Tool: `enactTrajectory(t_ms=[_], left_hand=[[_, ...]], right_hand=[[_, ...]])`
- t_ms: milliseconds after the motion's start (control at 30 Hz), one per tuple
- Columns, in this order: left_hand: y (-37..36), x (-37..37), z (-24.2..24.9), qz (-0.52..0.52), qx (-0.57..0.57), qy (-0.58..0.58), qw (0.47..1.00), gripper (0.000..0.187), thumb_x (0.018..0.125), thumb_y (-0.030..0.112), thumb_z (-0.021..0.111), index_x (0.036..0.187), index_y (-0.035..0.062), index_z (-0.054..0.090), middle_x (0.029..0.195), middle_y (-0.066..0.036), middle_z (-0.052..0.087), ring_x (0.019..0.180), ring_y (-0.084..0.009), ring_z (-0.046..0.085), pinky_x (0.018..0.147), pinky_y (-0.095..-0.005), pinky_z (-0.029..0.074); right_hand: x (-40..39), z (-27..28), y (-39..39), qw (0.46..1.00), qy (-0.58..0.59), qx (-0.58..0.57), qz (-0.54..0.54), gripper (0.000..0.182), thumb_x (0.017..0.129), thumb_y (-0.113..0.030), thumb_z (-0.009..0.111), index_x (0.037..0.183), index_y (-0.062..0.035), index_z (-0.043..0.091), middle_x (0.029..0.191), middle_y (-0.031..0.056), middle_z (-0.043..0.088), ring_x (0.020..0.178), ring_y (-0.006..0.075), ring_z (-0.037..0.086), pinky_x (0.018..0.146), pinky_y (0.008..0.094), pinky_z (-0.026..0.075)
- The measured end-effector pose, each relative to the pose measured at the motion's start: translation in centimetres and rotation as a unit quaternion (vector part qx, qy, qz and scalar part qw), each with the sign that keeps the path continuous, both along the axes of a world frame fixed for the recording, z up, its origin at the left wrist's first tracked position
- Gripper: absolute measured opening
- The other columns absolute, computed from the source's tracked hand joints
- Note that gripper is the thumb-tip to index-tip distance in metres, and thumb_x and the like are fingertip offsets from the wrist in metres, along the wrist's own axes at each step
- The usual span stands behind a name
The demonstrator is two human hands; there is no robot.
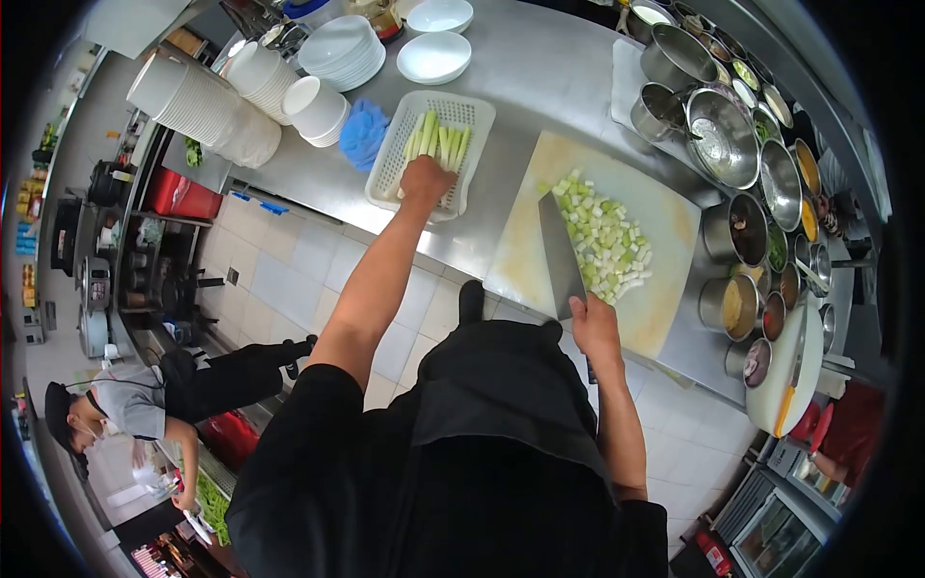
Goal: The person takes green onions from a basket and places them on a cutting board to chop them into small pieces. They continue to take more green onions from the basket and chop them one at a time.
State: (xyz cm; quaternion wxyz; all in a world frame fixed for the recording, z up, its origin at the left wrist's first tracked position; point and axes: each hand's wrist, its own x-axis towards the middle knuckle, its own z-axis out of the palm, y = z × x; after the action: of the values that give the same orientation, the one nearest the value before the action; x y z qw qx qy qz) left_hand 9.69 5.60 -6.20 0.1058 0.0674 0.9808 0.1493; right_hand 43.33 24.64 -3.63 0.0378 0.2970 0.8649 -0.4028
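My left hand (429,180) reaches into a white perforated plastic basket (479,118), its fingers closed on pale green celery-like stalks (445,143). My right hand (595,332) grips the handle of a broad cleaver (561,252), most of that handle being hidden by the fingers. The blade lies over a white, yellow-stained cutting board (665,222), along the left side of a spread pile of diced pale green pieces (599,231).
Left of the basket are a crumpled blue bag (363,135), stacked white tubs (207,111) and white bowls (342,53). Metal pots and bowls (723,140) line the right side. A co-worker (145,405) bends over green vegetables at lower left. Another person's red sleeve (853,433) shows at right.
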Motion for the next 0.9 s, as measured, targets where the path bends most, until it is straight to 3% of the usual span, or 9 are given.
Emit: enactTrajectory(t_ms=[200,300,367,433,467,533,733,833,900], left_hand=[[-1.7,-2.3,-0.3,-0.015,-0.001,0.006,1.0,0.03,0.077,0.027,0.063,0.089,0.0008,0.072,0.097,-0.022,0.071,0.094,-0.0362,0.068,0.085,-0.0407,0.055],[-3.2,-2.9,-0.9,0.006,0.014,0.056,0.998,0.026,0.079,0.026,0.062,0.088,0.0048,0.074,0.098,-0.022,0.07,0.091,-0.0368,0.069,0.079,-0.0436,0.055],[-3.6,-0.4,2.6,-0.06,0.139,0.128,0.98,0.021,0.084,0.022,0.064,0.09,0.0057,0.074,0.09,-0.021,0.069,0.082,-0.0357,0.068,0.071,-0.0458,0.052],[-3.0,4.1,4.9,-0.109,0.207,0.102,0.967,0.019,0.085,0.02,0.065,0.092,0.0052,0.074,0.086,-0.021,0.068,0.077,-0.0349,0.067,0.068,-0.0453,0.051],[-2.8,6.9,4.8,-0.147,0.272,0.077,0.948,0.017,0.086,0.017,0.066,0.094,0.0047,0.073,0.081,-0.021,0.066,0.072,-0.0341,0.066,0.065,-0.0449,0.05],[-2.0,12.6,1.8,-0.198,0.263,-0.02,0.944,0.014,0.085,0.013,0.069,0.095,0.0031,0.073,0.077,-0.018,0.065,0.069,-0.0322,0.065,0.065,-0.0408,0.05],[-0.8,17.1,-2.1,-0.082,0.315,-0.07,0.943,0.012,0.08,0.009,0.074,0.089,0.0012,0.072,0.083,-0.017,0.066,0.072,-0.0301,0.065,0.067,-0.0386,0.051],[-1.0,17.3,-2.0,-0.123,0.278,-0.013,0.952,0.014,0.081,0.009,0.075,0.091,-0.0003,0.071,0.084,-0.016,0.069,0.071,-0.0233,0.068,0.067,-0.0339,0.053],[-1.0,17.5,-2.0,-0.117,0.293,-0.007,0.949,0.013,0.08,0.008,0.074,0.09,0.0002,0.071,0.081,-0.016,0.067,0.07,-0.0263,0.066,0.066,-0.0357,0.053]], right_hand=[[0.1,0.5,-0.6,0.998,-0.001,0.056,0.0,0.024,0.092,-0.021,0.058,0.09,0.0021,0.061,0.084,0.0279,0.064,0.085,0.0489,0.06,0.075,0.0548,0.048],[0.0,0.4,-0.5,0.999,0.021,0.05,0.002,0.023,0.092,-0.021,0.058,0.09,0.0021,0.061,0.085,0.0284,0.064,0.085,0.0488,0.06,0.075,0.0549,0.048],[-0.2,0.9,-0.4,0.999,0.006,0.045,0.004,0.024,0.092,-0.021,0.058,0.09,0.0023,0.061,0.085,0.0286,0.064,0.085,0.0488,0.06,0.076,0.0549,0.048],[-0.2,1.1,-0.5,0.999,-0.019,0.039,-0.001,0.024,0.092,-0.021,0.058,0.091,0.0025,0.061,0.084,0.0289,0.064,0.085,0.0489,0.06,0.076,0.0549,0.048],[-0.1,1.0,-0.6,0.998,0.019,0.052,0.004,0.024,0.092,-0.021,0.057,0.09,0.003,0.061,0.084,0.0288,0.064,0.084,0.0488,0.06,0.076,0.0549,0.048],[0.1,0.7,-0.4,0.997,0.043,0.07,0.008,0.024,0.092,-0.02,0.057,0.09,0.0035,0.06,0.083,0.0286,0.064,0.083,0.0488,0.061,0.075,0.055,0.048],[0.4,4.1,-2.5,0.996,0.022,0.078,0.028,0.021,0.095,-0.017,0.052,0.093,0.0026,0.057,0.071,0.0269,0.062,0.07,0.0474,0.061,0.065,0.0559,0.048],[-0.2,5.5,-3.8,0.992,0.034,0.107,0.053,0.019,0.096,-0.016,0.051,0.092,0.0023,0.055,0.067,0.0252,0.062,0.065,0.0456,0.062,0.061,0.0551,0.049],[-0.1,5.1,-4.0,0.99,0.022,0.12,0.063,0.019,0.096,-0.015,0.05,0.091,0.0022,0.055,0.067,0.0248,0.063,0.065,0.0452,0.062,0.061,0.0549,0.049]])
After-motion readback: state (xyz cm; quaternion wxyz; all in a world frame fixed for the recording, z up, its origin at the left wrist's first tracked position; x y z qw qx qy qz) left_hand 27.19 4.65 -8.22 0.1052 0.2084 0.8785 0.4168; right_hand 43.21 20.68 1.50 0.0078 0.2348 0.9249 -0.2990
